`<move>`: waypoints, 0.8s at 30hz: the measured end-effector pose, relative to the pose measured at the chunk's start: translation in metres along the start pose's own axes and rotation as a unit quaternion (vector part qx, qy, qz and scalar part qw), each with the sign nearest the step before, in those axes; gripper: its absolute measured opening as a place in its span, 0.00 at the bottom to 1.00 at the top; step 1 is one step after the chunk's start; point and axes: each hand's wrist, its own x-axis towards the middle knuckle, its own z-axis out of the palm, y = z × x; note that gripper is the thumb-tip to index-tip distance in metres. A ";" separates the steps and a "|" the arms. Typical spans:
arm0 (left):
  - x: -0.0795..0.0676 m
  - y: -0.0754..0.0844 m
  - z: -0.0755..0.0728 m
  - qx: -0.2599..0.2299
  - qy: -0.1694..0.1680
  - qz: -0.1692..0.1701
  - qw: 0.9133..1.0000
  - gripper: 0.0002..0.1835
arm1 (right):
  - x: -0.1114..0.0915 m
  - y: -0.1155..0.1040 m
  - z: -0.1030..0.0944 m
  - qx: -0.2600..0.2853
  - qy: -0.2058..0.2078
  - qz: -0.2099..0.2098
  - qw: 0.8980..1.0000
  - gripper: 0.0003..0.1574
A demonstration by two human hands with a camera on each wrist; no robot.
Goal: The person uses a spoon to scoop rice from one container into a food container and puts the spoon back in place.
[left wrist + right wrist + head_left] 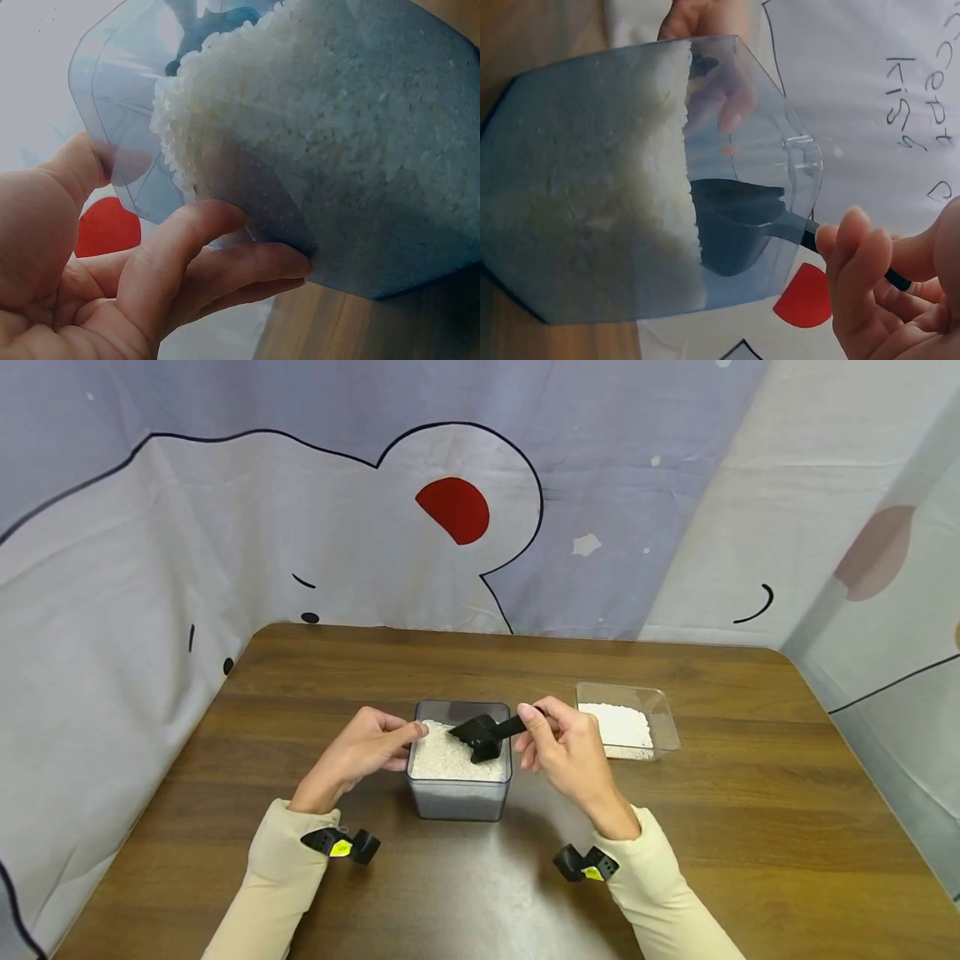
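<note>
A tall translucent grey container (457, 800) stands on the table, filled most of the way with white rice (442, 760). My left hand (371, 745) grips its left rim, the thumb over the edge inside and the fingers against the outer wall, as the left wrist view shows at the wall (120, 172). In my right hand (566, 750) is the handle of a black scoop (483, 737), pinched between thumb and fingers. The scoop's bowl (735, 225) sits inside the container at the rice surface. Whether rice lies in the bowl, I cannot tell.
To the right, behind my right hand, a low clear plastic box (663, 722) holds some white rice (618, 727). Both stand on a brown wooden table (750, 793). A printed curtain (337, 527) hangs along the table's far edge.
</note>
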 end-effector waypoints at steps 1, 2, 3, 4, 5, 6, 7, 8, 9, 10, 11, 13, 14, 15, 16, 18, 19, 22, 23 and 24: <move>0.000 0.000 0.000 -0.001 0.000 -0.001 1.000 0.20 | 0.000 0.001 0.000 0.012 -0.008 0.016 1.000 0.14; 0.000 -0.001 0.000 -0.001 0.000 -0.001 1.000 0.20 | 0.000 0.002 0.000 0.026 -0.016 0.030 0.999 0.14; 0.000 -0.001 0.000 -0.001 0.000 -0.002 1.000 0.19 | 0.001 0.004 0.000 0.040 -0.023 0.044 0.998 0.15; 0.000 -0.001 0.000 -0.001 0.001 -0.002 1.000 0.19 | 0.001 0.005 0.001 0.054 -0.028 0.057 0.997 0.16; 0.000 -0.001 0.000 0.000 0.001 -0.002 1.000 0.19 | 0.001 0.007 0.001 0.067 -0.034 0.068 0.995 0.16; 0.000 -0.001 0.000 0.000 0.002 -0.001 1.000 0.19 | 0.002 0.010 0.001 0.081 -0.039 0.079 0.993 0.17; 0.000 -0.001 0.000 0.000 0.002 -0.002 1.000 0.19 | 0.002 0.014 0.001 0.094 -0.042 0.091 0.990 0.18; 0.000 -0.001 0.000 0.001 0.003 -0.002 1.000 0.19 | 0.003 0.018 0.001 0.108 -0.044 0.104 0.988 0.18; 0.000 0.000 0.000 0.001 0.003 -0.002 1.000 0.19 | 0.004 0.022 0.001 0.122 -0.044 0.117 0.985 0.19; 0.000 0.000 0.001 0.002 0.003 -0.002 1.000 0.19 | 0.004 0.026 0.001 0.137 -0.045 0.130 0.981 0.21; 0.000 0.001 0.001 0.001 0.003 -0.002 1.000 0.19 | 0.005 0.031 0.001 0.151 -0.045 0.143 0.977 0.21; 0.000 0.001 0.001 -0.001 0.002 -0.003 1.000 0.19 | 0.006 0.037 0.002 0.177 -0.045 0.168 0.969 0.23; 0.001 0.002 0.001 -0.003 0.001 -0.004 1.000 0.19 | 0.006 0.039 0.003 0.189 -0.046 0.176 0.965 0.23; 0.001 0.002 0.001 -0.004 0.001 -0.003 1.000 0.19 | 0.006 0.040 0.003 0.200 -0.046 0.183 0.961 0.23; 0.001 0.002 0.001 -0.004 0.001 -0.003 1.000 0.19 | 0.006 0.041 0.003 0.211 -0.047 0.190 0.958 0.23; 0.001 0.002 0.001 -0.004 0.002 -0.003 1.000 0.19 | 0.007 0.042 0.004 0.228 -0.046 0.202 0.951 0.21; 0.001 0.002 0.001 -0.004 0.002 -0.003 1.000 0.19 | 0.007 0.043 0.005 0.237 -0.047 0.210 0.948 0.21; 0.001 0.002 0.000 -0.006 0.001 -0.005 1.000 0.19 | 0.009 0.044 0.005 0.267 -0.043 0.237 0.933 0.18; 0.001 0.001 0.000 -0.007 0.000 -0.006 1.000 0.19 | 0.009 0.045 0.005 0.279 -0.042 0.247 0.927 0.17; 0.001 0.001 0.001 -0.008 0.000 -0.007 1.000 0.19 | 0.010 0.046 0.005 0.292 -0.041 0.256 0.921 0.17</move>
